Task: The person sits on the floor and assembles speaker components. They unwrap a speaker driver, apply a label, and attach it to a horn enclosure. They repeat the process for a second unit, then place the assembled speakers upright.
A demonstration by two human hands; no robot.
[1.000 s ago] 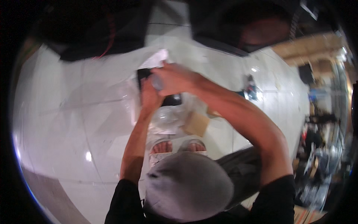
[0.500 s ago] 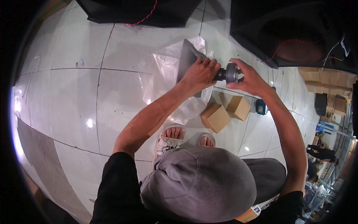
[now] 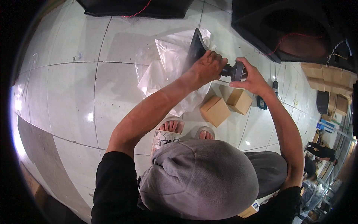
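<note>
Above the floor in front of me, a black speaker horn is held tilted, its wide flare up and to the left. My left hand is closed around its narrow neck. At the neck's right end sits a round dark grey driver. My right hand curves around this driver from the right, thumb and fingers on opposite sides of its rim. Whether every fingertip touches it is hard to see. Beneath the horn lies a crumpled clear plastic bag.
Two small cardboard boxes stand near my feet on the tiled floor. Right of them is a cordless drill. Black speaker cabinets with red wires lie ahead. Stacked cartons and another person appear at far right.
The horn has tipped, its flare rising and swinging slightly right, with both hands moving along. My right hand has shifted a little around the driver. The view has also moved slightly.
</note>
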